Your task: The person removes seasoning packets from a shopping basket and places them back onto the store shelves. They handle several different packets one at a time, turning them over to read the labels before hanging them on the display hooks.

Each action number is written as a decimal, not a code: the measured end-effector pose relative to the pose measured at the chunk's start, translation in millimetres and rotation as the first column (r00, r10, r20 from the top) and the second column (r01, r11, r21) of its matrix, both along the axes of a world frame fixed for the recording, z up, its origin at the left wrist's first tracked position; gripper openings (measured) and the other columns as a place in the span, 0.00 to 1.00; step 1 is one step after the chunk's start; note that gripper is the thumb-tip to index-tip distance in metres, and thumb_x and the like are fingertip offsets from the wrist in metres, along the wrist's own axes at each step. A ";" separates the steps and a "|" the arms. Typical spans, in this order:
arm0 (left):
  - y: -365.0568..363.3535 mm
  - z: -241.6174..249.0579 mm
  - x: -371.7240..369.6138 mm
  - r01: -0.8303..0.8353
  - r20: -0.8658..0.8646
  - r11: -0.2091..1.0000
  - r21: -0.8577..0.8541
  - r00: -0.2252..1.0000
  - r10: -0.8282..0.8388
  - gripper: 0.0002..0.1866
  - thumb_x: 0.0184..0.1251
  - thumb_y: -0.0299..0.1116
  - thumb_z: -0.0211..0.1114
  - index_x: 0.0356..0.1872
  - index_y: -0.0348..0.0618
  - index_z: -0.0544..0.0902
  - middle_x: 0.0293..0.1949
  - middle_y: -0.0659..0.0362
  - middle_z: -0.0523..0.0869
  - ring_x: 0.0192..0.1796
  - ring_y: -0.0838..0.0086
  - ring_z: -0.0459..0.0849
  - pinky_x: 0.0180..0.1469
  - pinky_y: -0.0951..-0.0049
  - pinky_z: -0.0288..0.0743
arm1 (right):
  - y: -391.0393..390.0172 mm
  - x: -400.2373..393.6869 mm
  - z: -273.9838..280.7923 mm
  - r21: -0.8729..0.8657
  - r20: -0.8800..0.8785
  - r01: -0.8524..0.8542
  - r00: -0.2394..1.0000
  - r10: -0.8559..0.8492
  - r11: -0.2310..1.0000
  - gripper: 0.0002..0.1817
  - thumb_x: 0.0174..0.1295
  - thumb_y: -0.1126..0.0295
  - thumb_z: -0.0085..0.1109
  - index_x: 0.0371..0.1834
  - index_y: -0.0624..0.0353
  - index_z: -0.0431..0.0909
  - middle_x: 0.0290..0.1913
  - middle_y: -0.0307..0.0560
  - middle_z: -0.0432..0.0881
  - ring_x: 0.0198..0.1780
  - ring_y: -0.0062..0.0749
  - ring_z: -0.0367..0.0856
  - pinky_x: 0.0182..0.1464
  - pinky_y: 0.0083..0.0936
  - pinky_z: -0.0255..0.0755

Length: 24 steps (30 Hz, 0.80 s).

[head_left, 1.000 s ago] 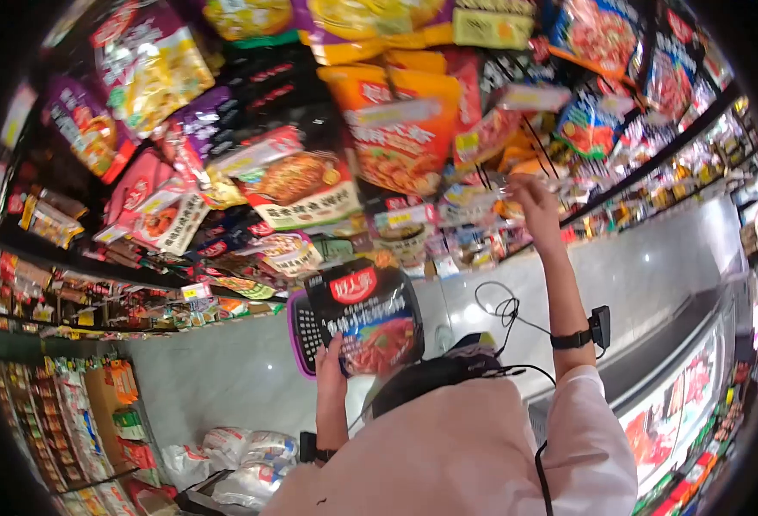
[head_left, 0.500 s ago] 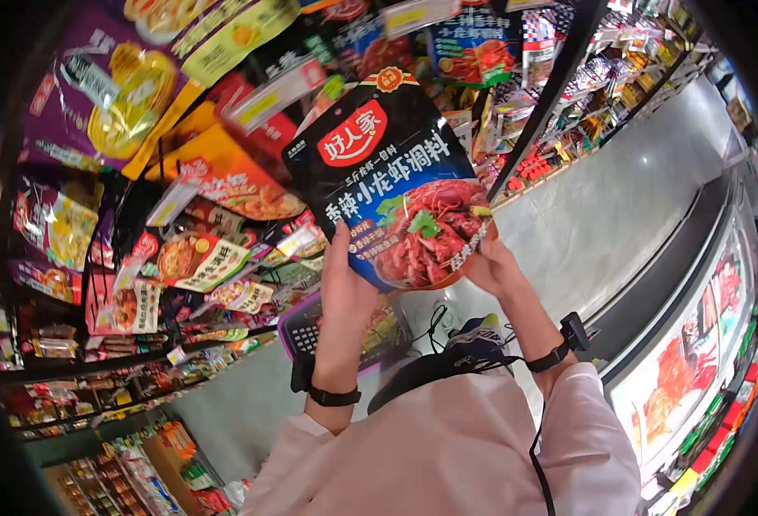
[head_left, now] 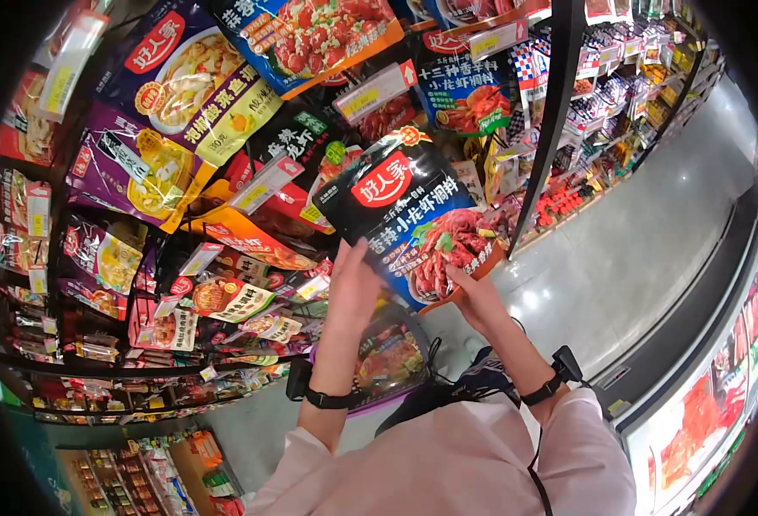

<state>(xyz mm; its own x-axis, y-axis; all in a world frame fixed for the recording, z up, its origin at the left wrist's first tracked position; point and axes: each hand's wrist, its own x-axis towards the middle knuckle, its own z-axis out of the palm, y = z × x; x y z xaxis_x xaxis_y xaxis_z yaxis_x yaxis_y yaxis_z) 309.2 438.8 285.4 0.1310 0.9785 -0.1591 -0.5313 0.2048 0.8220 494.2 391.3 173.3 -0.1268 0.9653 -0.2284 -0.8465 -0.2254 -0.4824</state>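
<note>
Two hands are raised toward the shelf: one black seasoning pouch (head_left: 413,215) is gripped at its 8 o'clock edge by the left hand (head_left: 355,288) and pinched at its 5 o'clock corner by the right hand (head_left: 475,299). One basket (head_left: 379,357) is seen below, at 6 o'clock.

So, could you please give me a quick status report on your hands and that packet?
Left hand and right hand both grip the black seasoning packet. Packet raised before the hanging packets. Nothing between.
</note>
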 end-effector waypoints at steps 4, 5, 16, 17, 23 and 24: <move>16.0 7.2 -2.1 -0.021 -0.070 1.000 0.023 0.997 0.022 0.23 0.78 0.30 0.50 0.72 0.43 0.65 0.66 0.56 0.74 0.68 0.68 0.72 0.70 0.60 0.64 | 33.2 8.2 15.8 0.127 0.077 0.062 0.994 -0.072 0.990 0.29 0.68 0.76 0.61 0.71 0.57 0.63 0.64 0.43 0.74 0.65 0.33 0.75 0.66 0.38 0.72; 18.6 11.4 0.3 0.002 -0.117 0.998 0.065 0.993 0.006 0.24 0.78 0.30 0.49 0.73 0.41 0.63 0.65 0.57 0.75 0.67 0.69 0.73 0.70 0.61 0.64 | 41.1 11.2 17.0 0.123 0.062 0.061 0.996 -0.069 0.991 0.28 0.68 0.78 0.60 0.70 0.57 0.64 0.64 0.43 0.75 0.65 0.33 0.75 0.66 0.38 0.72; 45.5 37.7 11.5 0.049 -0.225 0.978 0.204 0.974 -0.002 0.18 0.75 0.27 0.53 0.64 0.43 0.71 0.54 0.62 0.80 0.54 0.77 0.78 0.61 0.66 0.70 | 79.2 16.0 26.7 0.227 -0.111 0.087 0.992 -0.063 0.970 0.29 0.68 0.77 0.60 0.71 0.58 0.62 0.66 0.44 0.73 0.66 0.34 0.74 0.68 0.38 0.70; 46.5 38.7 11.4 0.022 -0.189 0.976 0.215 0.982 0.020 0.16 0.74 0.27 0.54 0.61 0.42 0.72 0.53 0.61 0.81 0.54 0.75 0.79 0.59 0.66 0.73 | 78.8 16.5 16.1 0.237 -0.109 0.081 0.992 -0.057 0.968 0.29 0.68 0.77 0.61 0.71 0.59 0.63 0.66 0.43 0.74 0.66 0.33 0.74 0.68 0.37 0.70; 69.4 47.9 5.9 -0.083 -0.283 0.961 0.263 0.946 0.159 0.19 0.72 0.26 0.59 0.62 0.38 0.73 0.57 0.55 0.81 0.56 0.71 0.82 0.57 0.67 0.76 | 49.4 35.9 -8.1 0.182 0.054 -0.026 0.998 0.016 0.983 0.30 0.65 0.77 0.64 0.70 0.59 0.65 0.66 0.43 0.75 0.65 0.32 0.75 0.68 0.35 0.70; 73.5 49.7 7.2 -0.111 -0.304 0.959 0.263 0.933 0.191 0.20 0.71 0.25 0.60 0.63 0.36 0.73 0.58 0.53 0.81 0.56 0.70 0.83 0.56 0.69 0.78 | 45.5 37.2 -15.2 0.173 0.101 -0.060 0.994 0.042 0.983 0.30 0.64 0.77 0.64 0.70 0.60 0.65 0.65 0.43 0.75 0.65 0.32 0.75 0.68 0.35 0.70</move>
